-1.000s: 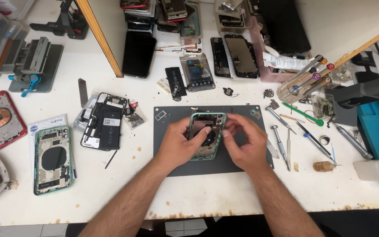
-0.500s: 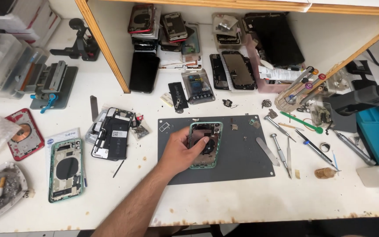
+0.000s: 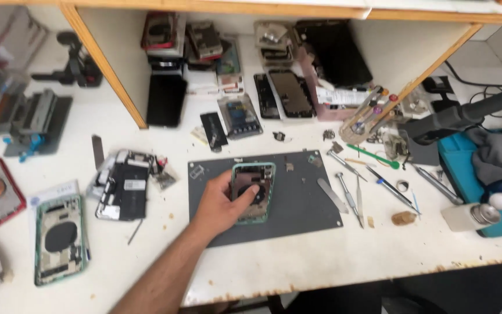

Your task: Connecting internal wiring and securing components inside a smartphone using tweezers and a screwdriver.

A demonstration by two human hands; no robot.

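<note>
My left hand [image 3: 223, 204] rests on an opened phone housing with a green frame [image 3: 257, 189], thumb pressed on its inside and fingers around its left edge. The housing lies flat on a dark grey work mat [image 3: 297, 200] in the middle of the white bench. My right hand is out of view.
Screwdrivers and tweezers [image 3: 352, 189] lie right of the mat. A second green phone housing [image 3: 59, 239] and a disassembled black phone [image 3: 124, 185] lie to the left. Phone parts fill the shelf [image 3: 228, 64] behind; a blue box with a cloth [image 3: 495, 168] and small bottle [image 3: 470, 215] sit right.
My right hand has left the phone housing and gone out of view. My left hand stays on the housing. The view has shifted toward the right.
</note>
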